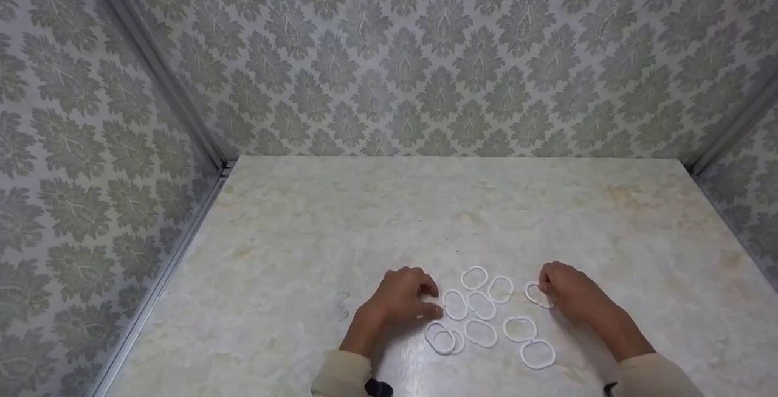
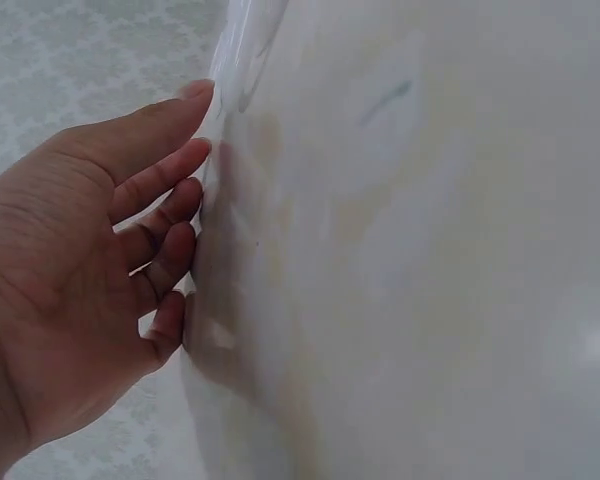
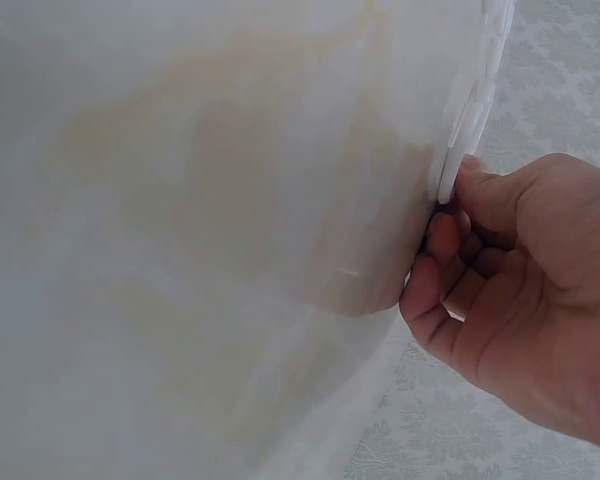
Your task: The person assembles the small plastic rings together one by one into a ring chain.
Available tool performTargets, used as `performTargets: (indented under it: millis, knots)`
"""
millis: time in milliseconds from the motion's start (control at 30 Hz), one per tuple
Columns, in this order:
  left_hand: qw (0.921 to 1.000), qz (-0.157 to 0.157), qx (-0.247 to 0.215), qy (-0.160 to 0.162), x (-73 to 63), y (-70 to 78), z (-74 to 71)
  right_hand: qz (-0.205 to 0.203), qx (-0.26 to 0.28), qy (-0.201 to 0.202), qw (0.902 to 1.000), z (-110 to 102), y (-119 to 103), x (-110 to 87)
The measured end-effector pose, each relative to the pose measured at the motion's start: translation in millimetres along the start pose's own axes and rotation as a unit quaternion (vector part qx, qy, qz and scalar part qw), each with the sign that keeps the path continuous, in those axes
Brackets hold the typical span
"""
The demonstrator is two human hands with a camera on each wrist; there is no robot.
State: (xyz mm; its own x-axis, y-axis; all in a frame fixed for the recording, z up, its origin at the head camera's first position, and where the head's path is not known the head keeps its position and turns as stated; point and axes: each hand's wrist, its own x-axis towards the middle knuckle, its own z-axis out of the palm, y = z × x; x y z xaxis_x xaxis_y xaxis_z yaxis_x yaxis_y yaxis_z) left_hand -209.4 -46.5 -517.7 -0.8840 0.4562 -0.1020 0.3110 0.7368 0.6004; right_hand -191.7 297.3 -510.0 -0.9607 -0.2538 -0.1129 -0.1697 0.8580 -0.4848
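Note:
My right hand (image 1: 568, 290) pinches a white oval plastic ring (image 1: 527, 291) between thumb and fingertips at the right of a loose group of similar rings. In the right wrist view, the ring's edge (image 3: 449, 178) shows at the thumb tip, close against the tabletop. To the left of the group, my left hand (image 1: 404, 296) rests with loosely bent fingers and thumb apart, holding nothing. Its fingertips (image 2: 196, 195) meet the table surface in the left wrist view. The nearest ring (image 1: 444, 303) lies just right of its thumb.
Several white rings lie flat between the hands, including an overlapping pair (image 1: 427, 337) at the front left and another ring (image 1: 538, 368) at the front right. Left of the left hand is a faint transparent piece (image 1: 341, 306). Patterned walls (image 1: 404, 56) border the marbled table (image 1: 364, 202).

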Motion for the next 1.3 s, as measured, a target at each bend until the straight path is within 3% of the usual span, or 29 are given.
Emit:
performTargets:
  millis: [133, 267, 500, 733, 1033, 1300]
  knots:
    - [0.999, -0.017, -0.017, 0.038, 0.9, 4.1, 4.9, -0.018, -0.003, 0.014, 0.9997, 1.0, 2.1, -1.3]
    - [0.9972, -0.025, 0.003, 0.07, 5.8, 10.2, 12.5, -0.027, -0.004, 0.022, 0.9994, 1.8, 2.6, -1.9]
    - [0.9935, 0.015, 0.1, 0.053, 12.1, 19.5, 20.9, -0.02, 0.001, 0.019, 0.9996, 1.4, 2.3, -0.6]
    - [0.9953, 0.027, 0.081, 0.045, 13.2, 21.4, 23.5, -0.019, 0.001, 0.013, 0.9997, 1.5, 2.8, 0.0]
    - [0.9963, 0.036, 0.043, 0.066, 14.5, 18.7, 22.6, -0.018, 0.003, 0.006, 0.9998, -0.7, 1.3, -1.6]
    - [0.9951, 0.021, 0.058, 0.077, 15.3, 21.4, 24.2, -0.003, -0.001, 0.001, 1.0, -0.1, -0.5, -0.5]
